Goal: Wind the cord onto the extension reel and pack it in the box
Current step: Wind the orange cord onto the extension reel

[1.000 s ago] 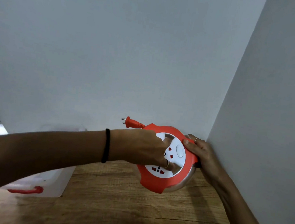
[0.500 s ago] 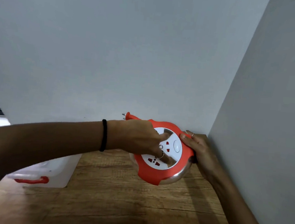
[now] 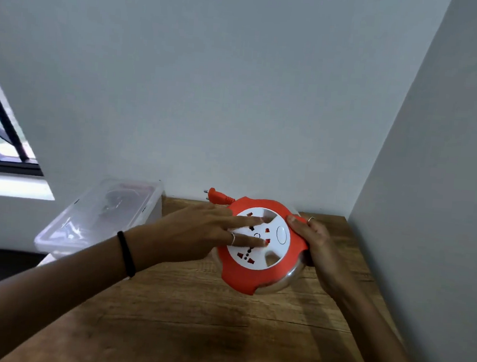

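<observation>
- Reel [image 3: 255, 279]: one, orange with a white round face and a clear lower shell. It is held tilted just over the far right part of the table [image 3: 192, 320], near the corner of the two walls.
- On the white face I count several small red socket marks, one oval button and two grey hollows.
- Plug [image 3: 220, 198]: one, orange, with two pins pointing left. It sticks out behind the top left of the reel. No loose cord is visible.
- Left hand [image 3: 196, 231]: its fingers are straight and lie flat on the white face. Two fingertips reach the middle of the face. It has one ring on a finger and one black band on the wrist.
- Right hand [image 3: 316, 245]: it grasps the right rim of the reel, thumb on the orange top and fingers curled behind. One ring shows on it.
- Box [image 3: 100, 215]: one, clear plastic, at the far left edge of the table, apart from the reel. What is inside I cannot tell.
- Window [image 3: 3, 139]: one, at the left, with dark bars.
</observation>
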### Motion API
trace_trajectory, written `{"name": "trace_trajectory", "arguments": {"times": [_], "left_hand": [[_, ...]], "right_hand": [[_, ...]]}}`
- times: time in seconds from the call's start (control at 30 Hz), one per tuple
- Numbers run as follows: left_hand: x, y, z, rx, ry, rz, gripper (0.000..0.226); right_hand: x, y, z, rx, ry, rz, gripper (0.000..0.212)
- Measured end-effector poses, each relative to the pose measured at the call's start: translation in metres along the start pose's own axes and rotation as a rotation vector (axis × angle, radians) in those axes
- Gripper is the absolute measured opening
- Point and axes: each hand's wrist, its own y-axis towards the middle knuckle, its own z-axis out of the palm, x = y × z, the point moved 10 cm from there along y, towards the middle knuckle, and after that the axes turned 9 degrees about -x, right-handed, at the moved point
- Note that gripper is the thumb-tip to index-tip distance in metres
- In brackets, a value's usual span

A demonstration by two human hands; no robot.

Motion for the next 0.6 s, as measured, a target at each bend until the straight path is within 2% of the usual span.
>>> {"name": "trace_trajectory", "arguments": {"times": [0.03, 0.1, 0.17, 0.23, 0.27, 0.33, 0.37, 0.47, 0.6], "left_hand": [[0.007, -0.007, -0.006, -0.107, -0.028, -0.076, 0.065], [0.015, -0.029, -0.01, -0.269, -0.152, -0.328, 0.048], [0.035, -0.058, -0.001, -0.386, -0.321, -0.732, 0.039], [0.045, -0.092, 0.033, -0.317, -0.546, -1.198, 0.05], [0.042, -0.101, 0.05, -0.292, -0.731, -1.335, 0.054], [0.027, -0.099, 0.064, -0.36, -1.121, -1.424, 0.047], [0.022, -0.097, 0.063, -0.39, -1.221, -1.443, 0.044], [0.017, -0.097, 0.066, -0.413, -1.295, -1.482, 0.058], [0.019, -0.108, 0.075, -0.399, -1.283, -1.544, 0.065]], "right_hand": [[-0.002, -0.002, -0.002, -0.026, 0.003, 0.011, 0.065], [-0.007, -0.006, -0.003, -0.077, 0.017, 0.038, 0.065], [-0.011, -0.01, -0.002, -0.111, 0.027, 0.063, 0.051], [-0.014, -0.012, 0.004, -0.11, 0.022, 0.079, 0.04], [-0.016, -0.013, 0.007, -0.112, 0.02, 0.087, 0.036], [-0.019, -0.016, 0.013, -0.117, 0.02, 0.1, 0.034], [-0.021, -0.018, 0.015, -0.121, 0.023, 0.107, 0.036], [-0.028, -0.021, 0.017, -0.136, 0.025, 0.126, 0.036], [-0.032, -0.023, 0.02, -0.132, -0.02, 0.136, 0.033]]}}
